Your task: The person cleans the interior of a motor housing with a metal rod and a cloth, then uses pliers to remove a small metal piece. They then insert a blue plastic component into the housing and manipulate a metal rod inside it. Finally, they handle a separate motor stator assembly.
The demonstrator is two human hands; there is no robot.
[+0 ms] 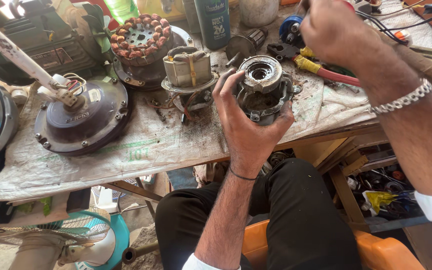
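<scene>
While the left hand point(246, 125) cups a grimy, round metal motor housing point(262, 89) from below, its fingers and thumb wrap the casting's greasy rim and hold it just above the front edge of the workbench point(141, 150). That housing is a dull grey cylinder with a raised bearing seat on top, caked in dark dust. The right hand point(338, 32) is raised over the back of the bench with a chain bracelet point(401, 101) at the wrist; its fingers curl closed on something small (what it is cannot be told from here). Just beside it lie pliers point(301, 61) with yellow and red sleeved handles. A worn, woven white sack covers the bench. To the left of the housing stands a stator point(188, 70) of stacked plates bound with tape, then a ring of copper windings point(140, 37), and a smooth, dark, domed fan motor point(83, 117).
</scene>
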